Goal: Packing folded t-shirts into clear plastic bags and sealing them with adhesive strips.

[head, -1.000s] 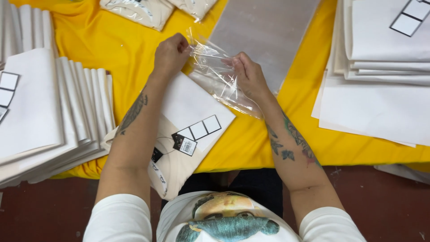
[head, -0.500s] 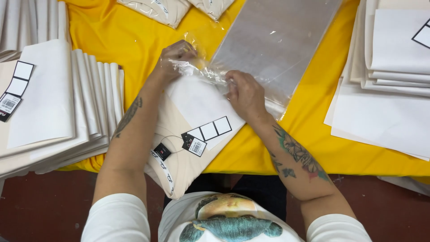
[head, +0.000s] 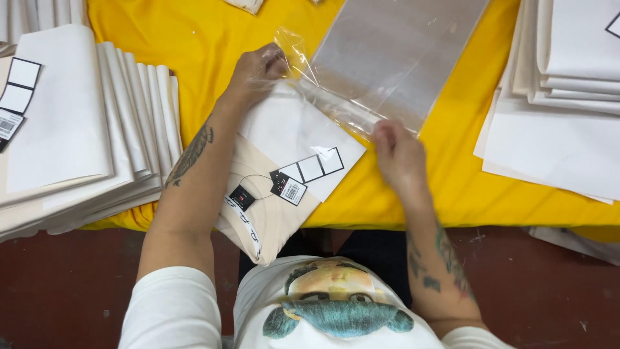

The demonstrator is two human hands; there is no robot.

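Observation:
A folded cream garment [head: 271, 213] with a white card insert [head: 294, 132] and black hang tags [head: 287, 187] lies on the yellow table [head: 194, 39], its near end hanging over the front edge. A clear plastic bag [head: 394, 58] lies beyond it, mouth toward me. My left hand [head: 255, 71] pinches the bag's mouth edge at the garment's far left corner. My right hand [head: 397, 152] grips the bag's mouth edge at the right, beside the card's corner.
A fanned stack of folded cream garments with white cards [head: 71, 136] fills the table's left. More stacked white and cream pieces [head: 562, 97] sit on the right. Bagged items [head: 245, 5] lie at the far edge. Dark red floor [head: 71, 284] is below.
The crumpled bag has been pulled flat and stretched wide. My right hand moved right and toward me along the bag's mouth; my left stayed at the garment's far corner.

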